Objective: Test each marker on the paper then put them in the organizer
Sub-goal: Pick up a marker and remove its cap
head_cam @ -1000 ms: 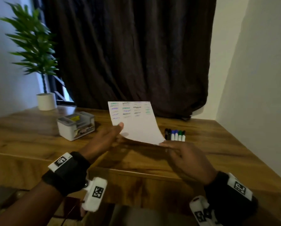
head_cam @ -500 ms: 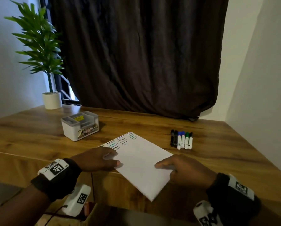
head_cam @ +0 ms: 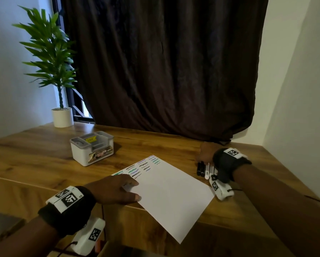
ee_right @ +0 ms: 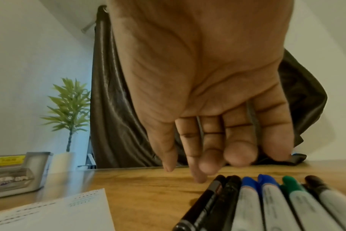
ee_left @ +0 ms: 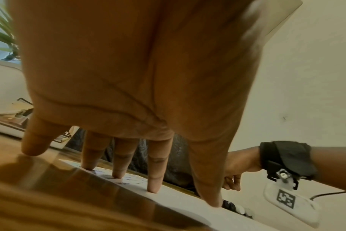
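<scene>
Left hand (head_cam: 116, 190) flat on paper (head_cam: 170, 197), right hand (ee_right: 203, 96) grip released over markers (ee_right: 267, 206), caps wrist-view only.

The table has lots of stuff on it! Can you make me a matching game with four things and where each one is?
Things:
1. paper
2. markers
3. organizer
4. potted plant

Places:
A. far left corner of the table
B. in a row under the right hand
C. pressed flat by the left hand, one corner over the table's near edge
D. left of the paper, in front of the plant

Pairs: 1-C, 2-B, 3-D, 4-A
</scene>
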Available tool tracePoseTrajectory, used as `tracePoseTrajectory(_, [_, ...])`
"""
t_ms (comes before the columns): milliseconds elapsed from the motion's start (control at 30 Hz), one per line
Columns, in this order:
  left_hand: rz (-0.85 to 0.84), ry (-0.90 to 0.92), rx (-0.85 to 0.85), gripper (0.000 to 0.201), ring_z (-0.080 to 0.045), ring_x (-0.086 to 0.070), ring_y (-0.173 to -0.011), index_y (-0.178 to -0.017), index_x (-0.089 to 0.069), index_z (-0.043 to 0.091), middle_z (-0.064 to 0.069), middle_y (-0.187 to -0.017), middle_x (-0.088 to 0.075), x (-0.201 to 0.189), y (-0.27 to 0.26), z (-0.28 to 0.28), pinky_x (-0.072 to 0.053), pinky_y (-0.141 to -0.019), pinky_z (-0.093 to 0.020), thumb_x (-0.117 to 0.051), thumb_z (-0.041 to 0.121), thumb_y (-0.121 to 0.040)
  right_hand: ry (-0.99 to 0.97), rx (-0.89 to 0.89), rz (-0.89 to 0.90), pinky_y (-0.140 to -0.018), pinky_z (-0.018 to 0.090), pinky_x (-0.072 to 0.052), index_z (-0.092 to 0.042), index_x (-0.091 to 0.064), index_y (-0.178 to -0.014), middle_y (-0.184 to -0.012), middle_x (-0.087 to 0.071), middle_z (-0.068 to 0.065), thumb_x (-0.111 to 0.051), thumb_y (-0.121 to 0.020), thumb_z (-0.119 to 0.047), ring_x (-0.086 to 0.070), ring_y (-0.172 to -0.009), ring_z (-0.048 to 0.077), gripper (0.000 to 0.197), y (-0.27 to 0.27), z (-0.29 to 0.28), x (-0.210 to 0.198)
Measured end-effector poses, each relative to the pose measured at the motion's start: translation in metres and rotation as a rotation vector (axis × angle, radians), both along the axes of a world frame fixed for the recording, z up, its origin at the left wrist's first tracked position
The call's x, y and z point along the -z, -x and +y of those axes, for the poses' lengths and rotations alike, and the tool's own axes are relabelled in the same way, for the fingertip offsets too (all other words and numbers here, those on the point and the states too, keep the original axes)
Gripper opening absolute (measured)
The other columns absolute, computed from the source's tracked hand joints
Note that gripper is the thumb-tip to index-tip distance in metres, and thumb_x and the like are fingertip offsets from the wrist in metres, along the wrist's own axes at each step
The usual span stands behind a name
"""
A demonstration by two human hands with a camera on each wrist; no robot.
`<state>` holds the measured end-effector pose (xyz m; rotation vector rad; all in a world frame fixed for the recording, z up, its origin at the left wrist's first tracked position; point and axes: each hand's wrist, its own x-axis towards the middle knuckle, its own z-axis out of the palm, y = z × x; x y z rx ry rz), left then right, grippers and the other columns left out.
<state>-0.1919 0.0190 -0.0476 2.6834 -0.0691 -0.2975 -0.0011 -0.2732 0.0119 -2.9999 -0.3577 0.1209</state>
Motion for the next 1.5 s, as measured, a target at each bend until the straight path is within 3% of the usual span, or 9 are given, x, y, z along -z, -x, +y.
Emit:
tracePoseTrajectory(133, [0.004, -0.023, 0.008, 0.066, -0.009, -0.035, -0.141, -0.143, -0.046, 0.038, 0.012, -0.160, -0.030, -0.002, -0.001, -0.001, -0.028, -0.113, -0.024, -0.061, 0.066, -0.085, 0.120, 0.046, 0.016, -0.081, 0.034, -0.059, -0.016, -0.065, -0.112, -0.103, -0.072, 0.007, -0.078, -0.078, -0.035, -0.071, -0.093, 0.026, 0.041, -0.014, 0.018, 0.009])
tracePoseTrajectory(300, [0.015, -0.027, 0.016, 0.067, -0.010, -0.034, -0.142, -0.142, -0.047, 0.039, 0.011, -0.159, -0.032, -0.001, -0.007, -0.005, -0.030, -0.117, -0.028, -0.062, 0.067, -0.084, 0.211, 0.099, 0.010, -0.090, 0.039, -0.058, -0.016, -0.065, -0.119, -0.115, -0.070, 0.008, -0.086, -0.071, -0.042, -0.069, -0.102, 0.029, 0.058, -0.024, 0.023, 0.014])
tracePoseTrajectory(600, [-0.001, -0.039, 0.048, 0.082, -0.013, -0.033, -0.144, -0.141, -0.049, 0.042, 0.011, -0.157, -0.035, 0.001, -0.028, -0.030, -0.030, -0.119, -0.039, -0.057, 0.083, -0.071, 0.178, 0.104, 0.084, -0.091, 0.036, -0.058, -0.018, -0.060, -0.099, -0.100, -0.069, 0.005, -0.082, -0.073, -0.043, -0.071, -0.101, 0.026, 0.042, -0.027, -0.002, 0.017])
tracePoseTrajectory(767, [-0.021, 0.025, 0.044, 0.089, -0.010, -0.033, -0.143, -0.134, -0.051, 0.050, 0.018, -0.156, -0.036, 0.012, -0.041, -0.037, -0.033, -0.118, -0.042, -0.058, 0.093, -0.056, -0.064, 0.092, -0.045, -0.099, 0.045, -0.054, -0.013, -0.062, -0.103, -0.098, -0.071, 0.008, -0.071, -0.076, -0.066, -0.070, -0.099, 0.031, 0.061, -0.029, -0.026, -0.002])
tracePoseTrajectory(933, [-0.198, 0.220, 0.020, 0.092, -0.010, -0.055, -0.124, -0.136, -0.054, 0.037, 0.019, -0.139, -0.055, -0.017, -0.056, -0.035, -0.049, -0.103, -0.038, -0.055, 0.091, -0.061, -0.649, -0.092, 0.059, -0.052, 0.025, -0.054, 0.000, -0.070, -0.081, -0.068, -0.073, 0.012, -0.077, -0.089, -0.026, -0.063, -0.053, 0.020, 0.028, -0.010, -0.043, -0.033])
tracePoseTrajectory(1133, [-0.436, 0.717, -0.093, 0.024, -0.014, -0.067, -0.103, -0.115, -0.062, 0.034, 0.006, -0.115, -0.069, -0.055, -0.089, -0.040, -0.056, -0.088, -0.038, -0.058, 0.047, -0.095, -1.014, -0.295, 0.096, -0.059, 0.024, -0.056, -0.003, -0.077, -0.098, -0.076, -0.072, 0.007, -0.081, -0.085, -0.023, -0.065, -0.060, 0.015, 0.025, 0.006, -0.024, -0.052])
tracePoseTrajectory(1233, [-0.366, 0.969, -0.100, 0.030, -0.023, -0.069, -0.089, -0.123, -0.061, 0.020, -0.005, -0.112, -0.067, -0.066, -0.106, -0.047, -0.058, -0.075, -0.039, -0.051, 0.038, -0.101, -1.201, -0.341, 0.152, -0.061, 0.027, -0.054, -0.006, -0.078, -0.100, -0.079, -0.072, 0.007, -0.082, -0.083, -0.018, -0.063, -0.061, 0.015, 0.022, 0.002, -0.008, -0.045])
tracePoseTrajectory(1333, [-0.313, 0.926, 0.011, 0.037, -0.026, -0.067, -0.084, -0.124, -0.065, 0.012, -0.019, -0.110, -0.069, -0.067, -0.126, -0.049, -0.055, -0.066, -0.033, -0.047, 0.036, -0.103, -1.369, -0.314, 0.204, -0.064, 0.031, -0.053, -0.011, -0.078, -0.101, -0.082, -0.073, 0.008, -0.081, -0.083, -0.013, -0.062, -0.062, 0.016, 0.018, -0.010, 0.010, -0.033])
tracePoseTrajectory(1500, [-0.260, 0.921, 0.124, 0.037, -0.015, -0.057, -0.063, -0.120, -0.067, 0.006, -0.009, -0.093, -0.070, -0.066, -0.164, -0.054, -0.044, -0.053, -0.025, -0.049, 0.034, -0.103, -1.474, -0.316, 0.196, -0.056, 0.024, -0.053, -0.016, -0.075, -0.105, -0.078, -0.073, 0.002, -0.074, -0.091, -0.017, -0.061, -0.062, 0.014, 0.014, -0.031, 0.035, -0.024])
